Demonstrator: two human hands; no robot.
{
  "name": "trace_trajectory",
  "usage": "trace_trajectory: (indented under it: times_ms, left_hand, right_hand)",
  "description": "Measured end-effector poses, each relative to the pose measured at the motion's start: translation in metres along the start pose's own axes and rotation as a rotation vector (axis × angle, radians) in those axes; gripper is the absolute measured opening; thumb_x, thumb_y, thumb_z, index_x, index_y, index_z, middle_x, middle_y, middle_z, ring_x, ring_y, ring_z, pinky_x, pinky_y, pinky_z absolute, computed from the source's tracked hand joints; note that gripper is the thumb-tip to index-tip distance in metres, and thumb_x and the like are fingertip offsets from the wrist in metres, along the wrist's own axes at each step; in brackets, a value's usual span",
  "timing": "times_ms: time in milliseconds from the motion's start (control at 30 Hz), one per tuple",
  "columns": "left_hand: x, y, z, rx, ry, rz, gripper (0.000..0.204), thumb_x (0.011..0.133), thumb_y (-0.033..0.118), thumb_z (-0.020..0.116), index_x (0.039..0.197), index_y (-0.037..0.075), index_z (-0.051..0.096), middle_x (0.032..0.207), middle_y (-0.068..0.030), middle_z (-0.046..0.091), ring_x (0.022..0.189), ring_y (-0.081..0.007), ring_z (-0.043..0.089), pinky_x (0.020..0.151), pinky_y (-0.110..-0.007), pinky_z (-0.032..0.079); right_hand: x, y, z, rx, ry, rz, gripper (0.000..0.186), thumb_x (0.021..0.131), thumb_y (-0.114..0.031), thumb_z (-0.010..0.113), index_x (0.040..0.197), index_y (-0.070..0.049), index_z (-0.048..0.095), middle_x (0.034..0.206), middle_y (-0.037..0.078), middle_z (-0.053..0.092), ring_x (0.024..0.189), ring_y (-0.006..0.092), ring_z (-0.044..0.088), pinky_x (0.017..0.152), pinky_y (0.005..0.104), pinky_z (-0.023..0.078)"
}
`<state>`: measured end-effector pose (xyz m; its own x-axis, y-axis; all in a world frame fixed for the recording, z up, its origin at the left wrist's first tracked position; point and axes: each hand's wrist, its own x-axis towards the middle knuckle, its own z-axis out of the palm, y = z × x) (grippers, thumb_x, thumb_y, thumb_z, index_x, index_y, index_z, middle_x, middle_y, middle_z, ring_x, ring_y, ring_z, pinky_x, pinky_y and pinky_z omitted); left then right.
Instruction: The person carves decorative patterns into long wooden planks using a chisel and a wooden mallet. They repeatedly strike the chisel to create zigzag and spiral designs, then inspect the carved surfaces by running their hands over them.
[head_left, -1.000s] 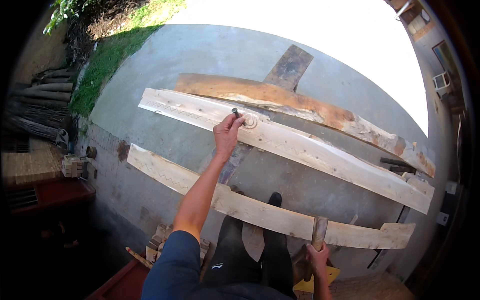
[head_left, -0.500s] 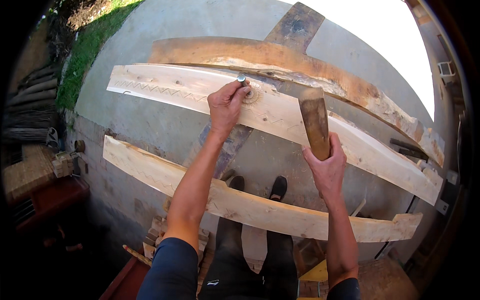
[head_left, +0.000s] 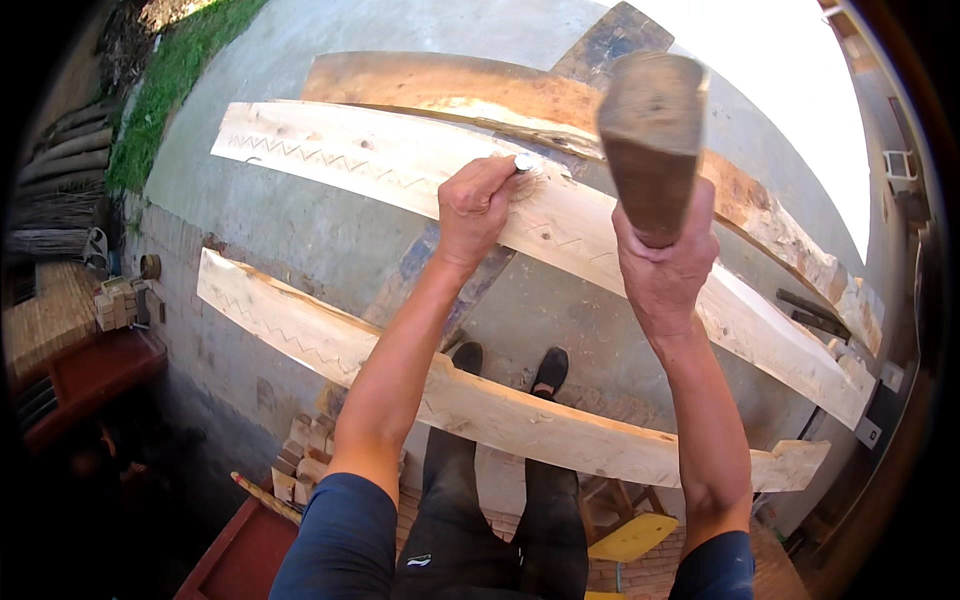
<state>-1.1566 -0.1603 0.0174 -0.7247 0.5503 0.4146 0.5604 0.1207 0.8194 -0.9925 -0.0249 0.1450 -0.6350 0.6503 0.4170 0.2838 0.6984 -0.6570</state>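
Observation:
My left hand point(head_left: 475, 215) is closed around a chisel point(head_left: 523, 162); only its round, metal-rimmed butt shows above the fist, and its blade is hidden. The fist is at a round carved rosette point(head_left: 532, 186) on a long pale wooden board point(head_left: 330, 145). Zigzag marks run along the board's left half. My right hand point(head_left: 670, 270) grips a dark wooden mallet point(head_left: 652, 140) by its lower end. The mallet is raised above the board, right of the chisel and apart from it, its thick end toward me.
Beyond the board lies a rough-edged brown slab point(head_left: 430, 80). A second pale board point(head_left: 540, 430) with zigzag marks crosses in front of my legs. Dark planks point(head_left: 615, 40) pass underneath. A yellow-topped stool point(head_left: 632, 537), wood blocks point(head_left: 300, 455) and a red surface point(head_left: 235, 555) are near me.
The mallet has come up closer to my head and looks larger. My left hand and the chisel have shifted slightly right at the rosette. The whole view has moved a little.

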Motion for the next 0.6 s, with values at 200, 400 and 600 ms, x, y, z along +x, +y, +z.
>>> trace_trajectory:
  times_ms: [200, 400, 600]
  left_hand:
    - [-0.005, -0.006, 0.0, 0.021, 0.059, 0.028, 0.018, 0.09, -0.003, 0.08, 0.107, 0.002, 0.079, 0.092, -0.0128, 0.078, 0.079, -0.0252, 0.075, 0.074, -0.034, 0.058]
    - [0.0, 0.0, 0.001, 0.011, -0.008, 0.004, 0.017, 0.091, -0.003, 0.078, 0.108, 0.002, 0.079, 0.093, -0.0139, 0.079, 0.08, -0.0266, 0.075, 0.075, -0.033, 0.058]
    - [-0.004, 0.0, 0.0, -0.093, 0.117, -0.128, 0.011, 0.094, 0.0, 0.078, 0.106, 0.0, 0.079, 0.091, -0.0115, 0.079, 0.079, -0.0206, 0.075, 0.074, -0.032, 0.059]
  right_hand:
    - [0.026, 0.003, -0.002, -0.485, -0.402, 0.021, 0.044, 0.083, -0.003, 0.084, 0.112, -0.005, 0.05, 0.083, 0.022, 0.072, 0.082, 0.0432, 0.075, 0.071, 0.0492, 0.059]
    - [0.01, 0.003, 0.009, -0.463, -0.342, -0.066, 0.04, 0.083, 0.001, 0.08, 0.109, -0.004, 0.051, 0.082, 0.022, 0.071, 0.077, 0.0441, 0.075, 0.068, 0.0493, 0.059]
    - [0.011, -0.01, -0.006, -0.417, -0.312, 0.017, 0.047, 0.08, 0.003, 0.082, 0.115, -0.005, 0.052, 0.086, 0.02, 0.072, 0.084, 0.0434, 0.074, 0.074, 0.0489, 0.058]
